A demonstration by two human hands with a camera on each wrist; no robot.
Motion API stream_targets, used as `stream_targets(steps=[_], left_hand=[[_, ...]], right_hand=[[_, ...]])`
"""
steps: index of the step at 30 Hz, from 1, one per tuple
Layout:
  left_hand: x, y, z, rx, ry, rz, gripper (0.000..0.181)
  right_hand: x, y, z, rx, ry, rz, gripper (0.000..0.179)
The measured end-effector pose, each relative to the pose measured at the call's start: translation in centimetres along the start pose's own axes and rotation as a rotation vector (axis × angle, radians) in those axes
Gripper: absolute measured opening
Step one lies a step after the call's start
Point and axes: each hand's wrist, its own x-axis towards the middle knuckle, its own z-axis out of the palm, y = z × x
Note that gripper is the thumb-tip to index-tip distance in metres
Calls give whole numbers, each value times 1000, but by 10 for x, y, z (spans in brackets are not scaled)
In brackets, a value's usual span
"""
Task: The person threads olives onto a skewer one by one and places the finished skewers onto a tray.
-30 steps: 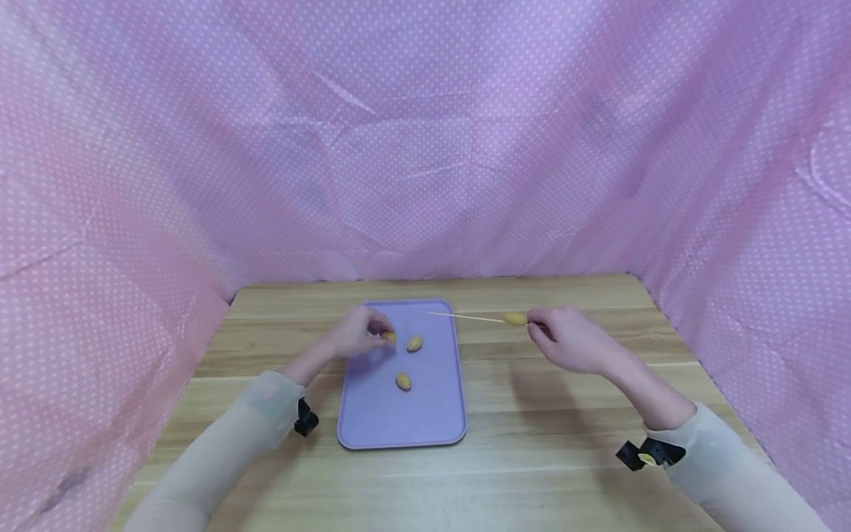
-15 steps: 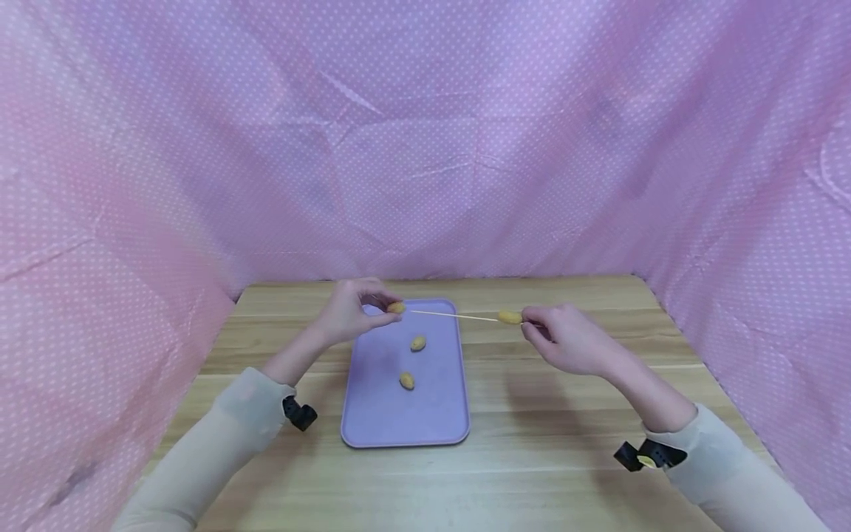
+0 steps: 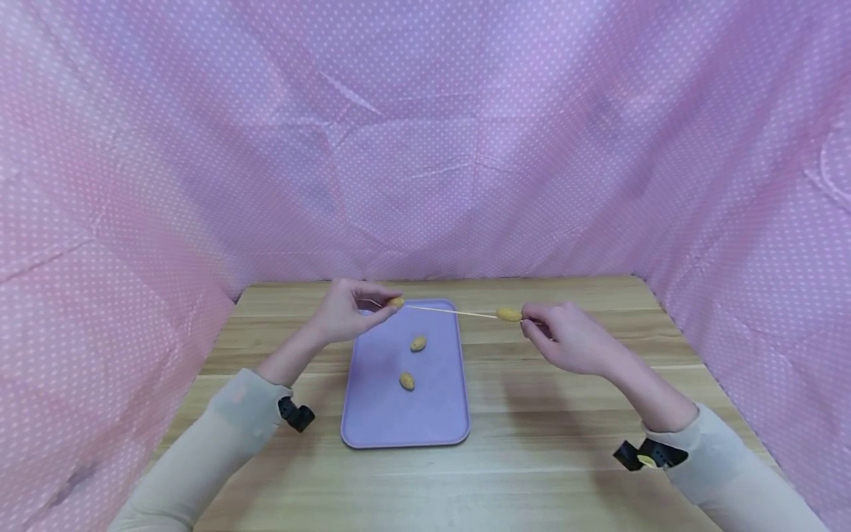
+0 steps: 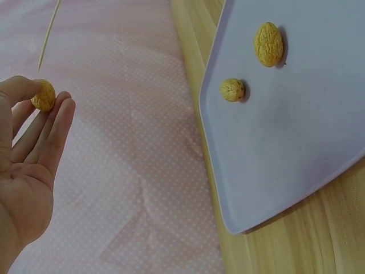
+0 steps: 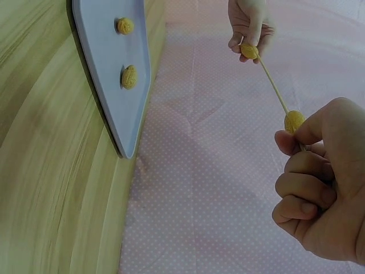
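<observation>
While the left hand (image 3: 349, 310) pinches a wrinkled yellow oval piece (image 4: 44, 95) between thumb and fingertips, its other fingers stretched out, the right hand (image 5: 339, 177) grips a thin, straight, pale stick (image 3: 448, 310) between thumb and forefinger, its remaining fingers curled in. A threaded yellow oval (image 5: 293, 121) sits on the stick just beyond the right fingertips. The stick's far tip points at the left hand's piece; whether it touches, I cannot tell. Two loose creased ovals (image 3: 417, 343) lie apart on a smooth lilac tray (image 3: 405, 428) with rounded corners and raised rim, on a wood-grained bench (image 3: 372, 488)
</observation>
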Motion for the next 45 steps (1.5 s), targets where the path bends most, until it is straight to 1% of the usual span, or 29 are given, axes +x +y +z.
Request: stream_targets(steps=[6,12,18,21,23,28,32,36,41,45], left_hand=[[-1,-2,5,-11,-11,2,18],[-2,-5,8,11,-13,29,20],[-2,-7,8,-43,11,72,30],[-1,-8,9,-75,31,95,28],[0,-9,9,-96,37,98,26],[-1,-8,9,-135,32,75,25],[-1,-7,10,-137,34,58,23],[-1,-6,10,-109,47,35,19],[0,-6,10,-61,60,-1,17],[1,-5,11,-47,68,-18,17]], right_hand=[[1,0,2,8,4,-7,33],[2,0,4,-9,12,-9,34],[1,1,5,-1,14,-34,35],[1,2,5,4,18,-34,34],[1,2,4,8,19,-26,34],[2,3,4,8,20,-15,34],[2,3,4,7,24,-12,34],[3,3,4,12,25,-8,35],[3,4,2,25,30,-26,35],[3,5,0,33,44,-35,34]])
